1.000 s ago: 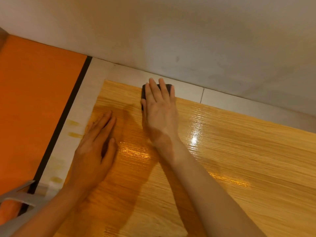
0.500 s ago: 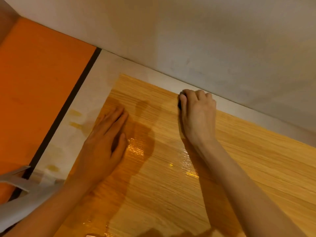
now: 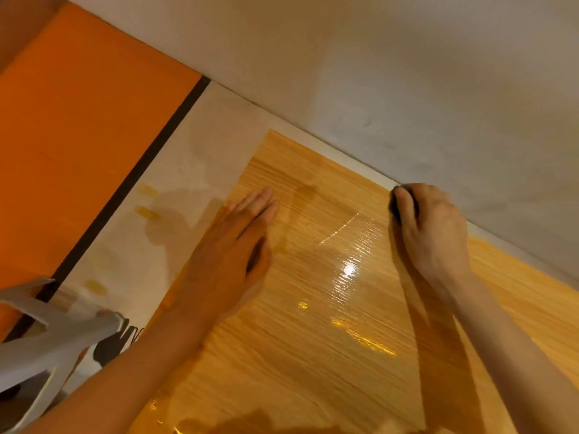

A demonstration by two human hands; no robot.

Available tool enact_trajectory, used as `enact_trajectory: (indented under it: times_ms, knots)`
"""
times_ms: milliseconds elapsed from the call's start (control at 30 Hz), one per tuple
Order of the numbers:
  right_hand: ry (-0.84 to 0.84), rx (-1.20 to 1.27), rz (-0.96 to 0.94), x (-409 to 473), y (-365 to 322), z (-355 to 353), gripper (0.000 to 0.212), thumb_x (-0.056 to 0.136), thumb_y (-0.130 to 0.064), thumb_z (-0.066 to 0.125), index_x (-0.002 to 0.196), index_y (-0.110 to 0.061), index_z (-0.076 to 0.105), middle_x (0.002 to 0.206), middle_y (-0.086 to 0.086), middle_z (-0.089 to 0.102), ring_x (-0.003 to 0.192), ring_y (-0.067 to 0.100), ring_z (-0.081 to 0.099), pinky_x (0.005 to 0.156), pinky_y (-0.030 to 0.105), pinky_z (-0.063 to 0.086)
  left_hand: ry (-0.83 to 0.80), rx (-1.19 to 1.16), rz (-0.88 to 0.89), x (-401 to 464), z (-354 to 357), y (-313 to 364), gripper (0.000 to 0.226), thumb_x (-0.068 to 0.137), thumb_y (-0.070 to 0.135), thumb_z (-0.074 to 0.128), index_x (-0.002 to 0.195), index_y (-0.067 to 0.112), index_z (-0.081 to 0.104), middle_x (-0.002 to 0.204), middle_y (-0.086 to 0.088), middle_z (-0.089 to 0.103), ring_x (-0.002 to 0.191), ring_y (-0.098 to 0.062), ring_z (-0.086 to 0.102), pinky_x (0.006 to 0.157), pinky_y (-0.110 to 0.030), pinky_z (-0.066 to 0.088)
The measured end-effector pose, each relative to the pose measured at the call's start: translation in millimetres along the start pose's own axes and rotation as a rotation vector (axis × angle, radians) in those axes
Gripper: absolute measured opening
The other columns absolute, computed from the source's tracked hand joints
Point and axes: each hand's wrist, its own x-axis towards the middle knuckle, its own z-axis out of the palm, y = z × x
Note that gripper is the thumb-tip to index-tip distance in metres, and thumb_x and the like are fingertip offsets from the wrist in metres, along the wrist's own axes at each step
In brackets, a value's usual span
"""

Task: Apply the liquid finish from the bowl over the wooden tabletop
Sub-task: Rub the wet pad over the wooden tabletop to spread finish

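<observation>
The wooden tabletop [image 3: 313,355] fills the lower right, its grain glossy with wet finish and a bright glare near the middle. My right hand [image 3: 429,233] is curled at the far edge by the wall, shut on a dark sponge [image 3: 395,205] of which only a sliver shows beside the thumb. My left hand [image 3: 228,261] lies flat, fingers together, pressing on the tabletop near its left edge. The bowl is out of view.
A grey-white wall [image 3: 407,89] runs right behind the tabletop's far edge. Pale protective paper [image 3: 175,195] with yellow drips lies left of the board, then a black strip and an orange floor [image 3: 78,136]. A grey frame [image 3: 47,336] sits at lower left.
My right hand has slid the sponge rightwards along the far edge and curled from flat fingers into a fist. My left hand stays planted; the view has shifted.
</observation>
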Motion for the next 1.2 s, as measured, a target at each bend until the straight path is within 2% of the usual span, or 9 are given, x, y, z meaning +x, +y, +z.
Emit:
enact_trajectory:
  times_ms: [267, 400, 600, 767, 867, 967, 1033, 1100, 1200]
  knots:
    - [-0.036, -0.095, -0.257, 77, -132, 74, 0.038, 0.103, -0.033, 0.034, 0.101, -0.009, 0.063, 0.102, 0.013, 0.065, 0.093, 0.031, 0.058, 0.076, 0.04, 0.042, -0.001, 0.001, 0.019, -5, -4, 0, 0.052, 0.1, 0.015, 0.048, 0.151, 0.007, 0.041, 0.162, -0.005, 0.031, 0.151, -0.017, 0.027, 0.125, -0.042, 0.022]
    - [-0.214, 0.108, -0.334, 82, -105, 58, 0.032, 0.1, -0.038, 0.04, 0.109, -0.02, 0.066, 0.111, 0.001, 0.067, 0.103, 0.023, 0.059, 0.083, 0.036, 0.047, 0.04, -0.007, -0.027, -35, -14, 1, 0.052, 0.098, 0.01, 0.055, 0.149, 0.008, 0.044, 0.16, -0.006, 0.035, 0.15, -0.019, 0.031, 0.126, -0.034, 0.019]
    - [-0.132, 0.074, -0.2, 24, -30, 9, 0.031, 0.103, -0.03, 0.042, 0.116, -0.016, 0.066, 0.116, 0.004, 0.066, 0.106, 0.022, 0.058, 0.088, 0.029, 0.04, -0.019, -0.024, -0.082, -95, -23, -5, 0.051, 0.104, 0.025, 0.037, 0.153, 0.008, 0.036, 0.165, -0.002, 0.026, 0.153, -0.016, 0.022, 0.125, -0.036, 0.019]
    - [-0.165, 0.046, -0.31, 75, -99, 53, 0.032, 0.102, -0.03, 0.04, 0.107, -0.014, 0.068, 0.111, 0.009, 0.067, 0.103, 0.028, 0.058, 0.083, 0.033, 0.04, -0.044, 0.025, -0.097, -96, -19, -7, 0.052, 0.106, 0.027, 0.033, 0.155, 0.008, 0.032, 0.167, -0.002, 0.02, 0.155, -0.016, 0.017, 0.126, -0.033, 0.014]
    - [-0.117, 0.07, -0.398, 90, -143, 76, 0.032, 0.102, -0.029, 0.04, 0.114, -0.014, 0.067, 0.112, 0.011, 0.065, 0.104, 0.029, 0.057, 0.084, 0.034, 0.04, -0.054, 0.046, -0.097, -97, -17, -8, 0.053, 0.106, 0.026, 0.033, 0.155, 0.008, 0.032, 0.167, -0.002, 0.019, 0.155, -0.016, 0.016, 0.126, -0.034, 0.015]
    - [-0.054, 0.111, -0.469, 76, -143, 75, 0.032, 0.102, -0.026, 0.043, 0.122, -0.013, 0.064, 0.122, 0.007, 0.065, 0.113, 0.027, 0.055, 0.094, 0.027, 0.033, -0.054, 0.033, -0.099, -97, -17, -8, 0.053, 0.105, 0.026, 0.034, 0.155, 0.008, 0.032, 0.167, -0.002, 0.019, 0.155, -0.016, 0.016, 0.125, -0.036, 0.017]
    - [-0.042, 0.096, -0.528, 50, -134, 71, 0.034, 0.102, -0.025, 0.044, 0.128, -0.011, 0.061, 0.134, 0.005, 0.059, 0.13, 0.027, 0.046, 0.109, 0.035, 0.024, -0.043, 0.044, -0.107, -98, -17, -8, 0.053, 0.104, 0.026, 0.034, 0.155, 0.009, 0.033, 0.167, -0.001, 0.02, 0.154, -0.014, 0.017, 0.124, -0.036, 0.019]
    - [-0.105, 0.077, -0.566, 11, -131, 70, 0.039, 0.102, -0.027, 0.043, 0.136, -0.012, 0.055, 0.144, 0.004, 0.05, 0.142, 0.024, 0.033, 0.119, 0.044, 0.016, -0.039, 0.058, -0.108, -99, -16, -7, 0.053, 0.104, 0.026, 0.034, 0.155, 0.01, 0.034, 0.167, -0.001, 0.021, 0.154, -0.014, 0.018, 0.123, -0.038, 0.022]
    - [-0.243, 0.066, -0.7, -42, -135, 70, 0.043, 0.103, -0.031, 0.038, 0.141, -0.014, 0.049, 0.149, 0.001, 0.043, 0.146, 0.019, 0.024, 0.122, 0.043, 0.011, -0.052, 0.08, -0.114, -99, -17, -7, 0.054, 0.105, 0.028, 0.033, 0.156, 0.012, 0.03, 0.167, 0.0, 0.019, 0.154, -0.013, 0.016, 0.123, -0.037, 0.021]
